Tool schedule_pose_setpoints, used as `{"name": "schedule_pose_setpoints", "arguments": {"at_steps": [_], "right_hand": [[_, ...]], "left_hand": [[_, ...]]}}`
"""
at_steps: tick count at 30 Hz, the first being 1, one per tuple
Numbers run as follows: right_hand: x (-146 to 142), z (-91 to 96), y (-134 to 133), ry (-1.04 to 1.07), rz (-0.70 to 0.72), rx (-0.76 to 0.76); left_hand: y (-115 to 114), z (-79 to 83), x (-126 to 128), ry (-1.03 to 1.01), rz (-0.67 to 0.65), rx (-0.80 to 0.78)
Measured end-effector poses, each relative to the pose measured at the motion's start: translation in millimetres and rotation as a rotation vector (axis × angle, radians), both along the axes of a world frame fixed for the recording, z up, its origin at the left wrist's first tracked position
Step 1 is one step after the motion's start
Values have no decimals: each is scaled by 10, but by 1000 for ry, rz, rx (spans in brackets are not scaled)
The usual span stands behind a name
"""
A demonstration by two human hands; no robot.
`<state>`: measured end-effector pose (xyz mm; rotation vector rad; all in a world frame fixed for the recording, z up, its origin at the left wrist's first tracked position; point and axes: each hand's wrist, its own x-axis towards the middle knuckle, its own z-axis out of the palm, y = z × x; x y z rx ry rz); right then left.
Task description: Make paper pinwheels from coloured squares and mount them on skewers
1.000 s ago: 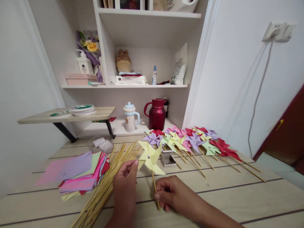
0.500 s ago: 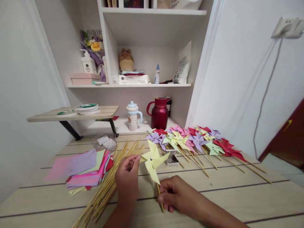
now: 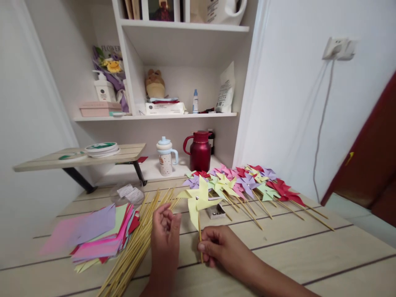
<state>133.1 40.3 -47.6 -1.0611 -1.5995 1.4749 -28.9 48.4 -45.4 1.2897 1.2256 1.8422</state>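
Observation:
A pale yellow paper pinwheel [image 3: 198, 199] with a small metal pin at its centre stands upright on a thin wooden stick. My right hand [image 3: 216, 245] pinches that stick below the paper blades. Just left of the pinwheel, my left hand [image 3: 166, 227] is raised with fingers loosely curled and the thumb apart, holding nothing. It is close to a bundle of bare wooden sticks [image 3: 136, 247] lying on the table. Behind the pinwheel sits a small open box [image 3: 216, 211] with tiny metal pieces in it.
Finished pinwheels [image 3: 247, 183] in several colours lie at the back right. Coloured paper sheets [image 3: 95, 231] are piled at left, near a round clear container [image 3: 127, 194]. A red thermos jug [image 3: 200, 152] and a tumbler [image 3: 166, 159] stand behind. A small raised stand [image 3: 130, 153] is at back left.
My left hand has let go of a pinwheel blade and opened. The blades have turned, while my right hand still holds the stick. The camera view has shifted.

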Motion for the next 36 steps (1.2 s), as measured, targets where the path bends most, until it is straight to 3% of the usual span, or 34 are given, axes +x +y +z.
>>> {"name": "schedule_pose_setpoints", "arguments": {"at_steps": [8, 13, 26, 30, 36], "right_hand": [[38, 10, 33, 1, -25, -2], [-3, -7, -11, 3, 39, -54], [33, 53, -47, -77, 87, -54], [40, 87, -58, -109, 83, -37], [36, 141, -60, -95, 59, -76]], "left_hand": [[4, -65, 111, 214, -216, -110], [-13, -66, 138, 160, -322, -222], [-123, 125, 138, 218, -121, -218], [-138, 169, 131, 221, -112, -214], [-205, 172, 171, 49, -50, -207]]}}
